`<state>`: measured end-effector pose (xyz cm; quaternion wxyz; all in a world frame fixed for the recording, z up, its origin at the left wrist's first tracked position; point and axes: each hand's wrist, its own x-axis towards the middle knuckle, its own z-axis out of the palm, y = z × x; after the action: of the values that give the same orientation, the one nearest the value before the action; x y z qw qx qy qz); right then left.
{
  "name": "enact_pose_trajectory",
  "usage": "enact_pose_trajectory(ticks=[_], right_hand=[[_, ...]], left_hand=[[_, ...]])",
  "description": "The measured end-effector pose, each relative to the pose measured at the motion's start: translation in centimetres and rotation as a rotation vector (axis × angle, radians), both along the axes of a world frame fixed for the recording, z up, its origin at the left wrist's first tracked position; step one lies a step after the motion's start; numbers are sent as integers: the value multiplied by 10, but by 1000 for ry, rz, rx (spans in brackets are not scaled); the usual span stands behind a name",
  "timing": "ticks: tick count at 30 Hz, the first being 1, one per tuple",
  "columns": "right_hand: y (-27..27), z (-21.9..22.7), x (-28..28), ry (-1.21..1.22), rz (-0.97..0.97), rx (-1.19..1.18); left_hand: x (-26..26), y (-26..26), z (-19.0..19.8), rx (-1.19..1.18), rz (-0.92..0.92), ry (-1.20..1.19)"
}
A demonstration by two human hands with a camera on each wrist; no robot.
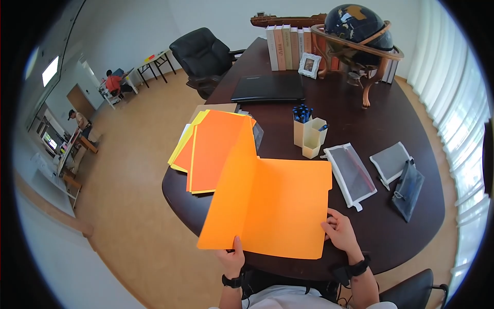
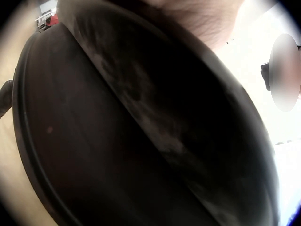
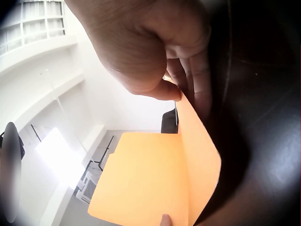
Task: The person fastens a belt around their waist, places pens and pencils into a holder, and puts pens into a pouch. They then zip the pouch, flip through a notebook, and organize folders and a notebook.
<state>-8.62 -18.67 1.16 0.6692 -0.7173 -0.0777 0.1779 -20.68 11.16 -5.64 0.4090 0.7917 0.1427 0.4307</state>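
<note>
Glossy and dark, the desk stands on a tan floor. Over its near edge an orange folder lies open, unmarked and smooth, creased down its middle; the left panel tilts up, the right one is flatter, its outer edge stepped. The left hand grips the lower edge near the crease, thumb on top, its fingers mostly hidden underneath. The right hand pinches the right edge, thumb against the folder, fingers bent and nearly closed, wrist angled inward.
</note>
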Motion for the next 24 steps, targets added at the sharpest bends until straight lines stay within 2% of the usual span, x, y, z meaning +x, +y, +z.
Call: enact_pose_trajectory(ticks=[14,22,24], right_hand=[[-2,0,1,-15,20,-15],[0,5,-1,-15,-8,-16],[1,7,-1,-18,-15,-13]], left_hand=[[2,-1,11,-19,-12,-10],[1,-1,4,-20,-4,-1],[2,-4,14,14,-3,-9]])
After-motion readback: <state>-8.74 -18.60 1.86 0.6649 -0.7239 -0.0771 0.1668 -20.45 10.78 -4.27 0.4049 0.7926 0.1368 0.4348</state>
